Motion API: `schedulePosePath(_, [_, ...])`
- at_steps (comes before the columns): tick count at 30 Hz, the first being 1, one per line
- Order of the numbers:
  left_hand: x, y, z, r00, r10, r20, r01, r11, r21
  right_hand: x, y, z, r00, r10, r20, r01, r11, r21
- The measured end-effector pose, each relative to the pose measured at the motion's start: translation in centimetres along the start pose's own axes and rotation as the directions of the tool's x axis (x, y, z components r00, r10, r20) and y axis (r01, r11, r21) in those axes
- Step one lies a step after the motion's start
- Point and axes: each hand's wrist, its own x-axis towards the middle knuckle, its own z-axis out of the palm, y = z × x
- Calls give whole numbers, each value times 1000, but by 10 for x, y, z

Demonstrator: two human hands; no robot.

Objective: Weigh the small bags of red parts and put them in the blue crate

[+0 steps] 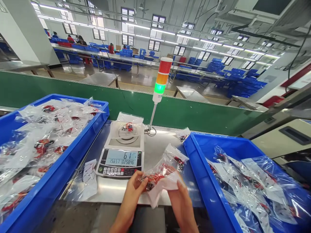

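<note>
Between my two hands is a clear plastic bag [160, 181] with red and dark wire-like parts inside and a white printed panel. My left hand [133, 191] pinches its left end near the dark parts. The white side at the right is gripped by my right hand [181, 194], its fingers partly hidden behind the plastic. Just beyond lies another bag [178, 158] of red and black parts. A digital scale [121, 161] stands ahead to the left, its display reading 61, with a similar bag [129, 126] resting on its pan.
Blue bins stand at both sides, the left bin [80, 145] heaped with bags, the right bin [201, 174] holding several. A signal tower [160, 79] glows green behind the scale. One flat bag [89, 178] lies left of the scale. A green barrier [194, 116] runs across the back.
</note>
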Motion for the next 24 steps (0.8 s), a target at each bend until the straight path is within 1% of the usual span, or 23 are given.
schedulePosePath(1, [1,5,-5,999,37,-17,-36,998,53,2,-6,-3,1000,-11,1,11,997,-72])
schedulePosePath(2, [2,9,-9,997,70,-22,-67,993,100,5,-12,-6,1000,-20,6,21,984,-178])
schedulePosePath(3, [3,12,-13,996,92,-21,-89,988,128,7,-18,-8,999,-31,16,35,952,-304])
schedulePosePath(5, [4,16,-16,992,117,-42,-110,986,127,10,-24,-6,996,-83,37,90,839,-536])
schedulePosePath(7, [4,18,-13,989,128,-70,-119,985,123,10,-22,1,979,-200,45,177,715,-676])
schedulePosePath(8, [3,18,-11,985,145,-89,-132,982,138,8,-19,5,960,-278,43,223,659,-719])
schedulePosePath(10, [1,20,-6,969,211,-131,-182,962,203,4,-9,12,914,-401,64,296,550,-781])
schedulePosePath(12, [-1,23,-2,931,300,-207,-240,932,273,-3,0,16,877,-468,107,346,461,-817])
schedulePosePath(14, [-2,28,-1,887,367,-280,-272,905,326,-10,7,17,832,-546,104,365,395,-843])
schedulePosePath(16, [-2,32,-2,868,390,-306,-281,896,345,-16,12,16,778,-624,80,366,345,-864])
schedulePosePath(18, [-4,36,-3,874,387,-294,-295,903,311,-20,16,16,735,-674,69,371,316,-873])
schedulePosePath(21, [-11,38,-3,902,365,-230,-298,913,280,-21,18,18,704,-708,54,390,323,-862])
schedulePosePath(22, [-13,38,-3,907,362,-213,-291,908,303,-20,18,20,693,-719,45,397,329,-857])
schedulePosePath(23, [-15,38,-3,904,371,-215,-286,895,342,-20,18,22,688,-724,41,403,335,-852])
schedulePosePath(24, [-17,38,-4,889,396,-232,-286,873,394,-20,17,24,685,-727,44,410,335,-848])
